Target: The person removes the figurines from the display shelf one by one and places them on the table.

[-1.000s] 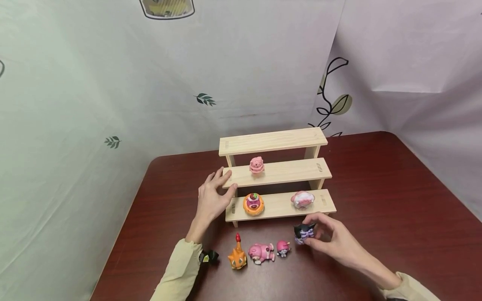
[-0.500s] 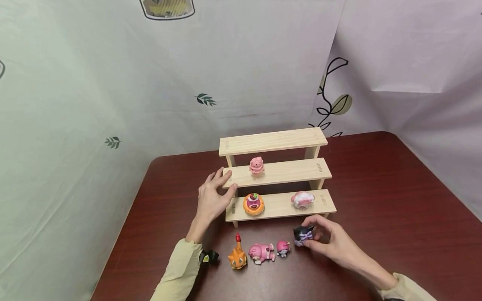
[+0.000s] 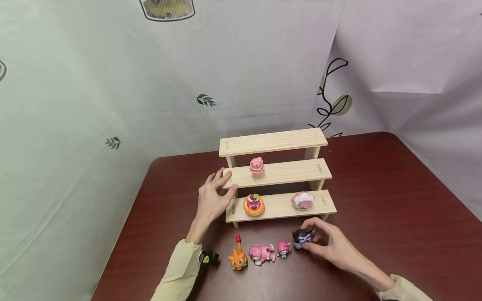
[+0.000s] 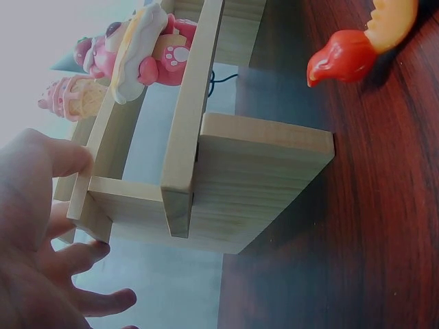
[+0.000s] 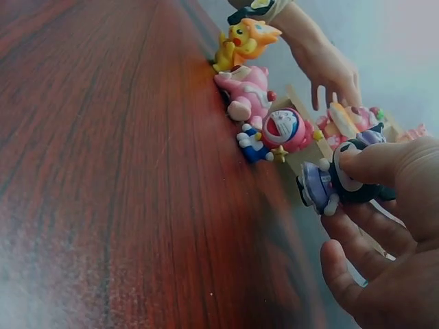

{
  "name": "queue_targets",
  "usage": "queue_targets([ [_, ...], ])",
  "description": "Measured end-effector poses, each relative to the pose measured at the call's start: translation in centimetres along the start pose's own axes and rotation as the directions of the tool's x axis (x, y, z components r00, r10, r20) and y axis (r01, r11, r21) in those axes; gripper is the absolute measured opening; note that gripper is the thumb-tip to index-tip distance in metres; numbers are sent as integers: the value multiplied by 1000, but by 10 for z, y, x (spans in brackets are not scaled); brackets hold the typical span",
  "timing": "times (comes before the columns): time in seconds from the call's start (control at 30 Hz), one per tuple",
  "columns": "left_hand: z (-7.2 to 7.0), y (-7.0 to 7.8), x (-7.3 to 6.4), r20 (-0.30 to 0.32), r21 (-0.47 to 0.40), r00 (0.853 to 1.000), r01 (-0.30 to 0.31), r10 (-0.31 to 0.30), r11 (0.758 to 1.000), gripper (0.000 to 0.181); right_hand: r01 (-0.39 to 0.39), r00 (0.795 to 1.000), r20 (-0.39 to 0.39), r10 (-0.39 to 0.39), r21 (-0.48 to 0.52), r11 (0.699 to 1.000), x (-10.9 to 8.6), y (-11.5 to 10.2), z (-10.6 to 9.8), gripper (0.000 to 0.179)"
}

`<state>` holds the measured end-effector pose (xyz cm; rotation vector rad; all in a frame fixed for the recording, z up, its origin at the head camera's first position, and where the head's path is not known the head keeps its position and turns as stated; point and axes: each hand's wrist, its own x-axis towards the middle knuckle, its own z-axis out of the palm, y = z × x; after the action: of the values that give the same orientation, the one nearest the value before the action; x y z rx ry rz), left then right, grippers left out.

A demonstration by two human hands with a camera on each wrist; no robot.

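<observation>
My right hand [image 3: 335,243] pinches a small black-and-purple figurine [image 3: 302,238] in front of the shelf's right end. In the right wrist view its black head lies between thumb and fingers, with the purple outfit [image 5: 317,188] showing. The left hand [image 3: 213,200] grips the left end of the middle board of a three-step wooden display shelf [image 3: 290,172]. Left of the held figurine lie a small pink-hooded figurine [image 3: 283,248], a pink bear figurine [image 3: 261,253] and an orange figurine [image 3: 237,258] with a red-tipped tail.
A pink figurine [image 3: 257,165] stands on the middle board. The lowest board bears an orange-ringed figurine [image 3: 254,204] at left and a pink-and-white one [image 3: 303,200] at right. Everything rests on a dark red wooden table [image 3: 388,200] before a pale curtain [image 3: 263,62].
My right hand has shifted slightly left and toward the front with the black-and-purple figurine, closer to the pink-hooded one. The left hand has stayed on the shelf.
</observation>
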<state>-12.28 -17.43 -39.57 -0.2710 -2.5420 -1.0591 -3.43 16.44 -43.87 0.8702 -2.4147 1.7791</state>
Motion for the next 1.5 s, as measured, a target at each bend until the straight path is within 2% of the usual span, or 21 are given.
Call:
queue_targets([
  [0.63,2,-2,0,-20,0,999,-25,25,1000,46,-30,998,58,28,31,999,-2,8,4,38],
  [1.07,2,-1,0,-19,2,1000,-18,18,1000,46,-13,998,68,11,19,1000,-3,12,5,38],
  [1.5,2,-2,0,-15,3,1000,-14,14,1000,46,-51,993,110,48,26,998,-3,11,4,37],
])
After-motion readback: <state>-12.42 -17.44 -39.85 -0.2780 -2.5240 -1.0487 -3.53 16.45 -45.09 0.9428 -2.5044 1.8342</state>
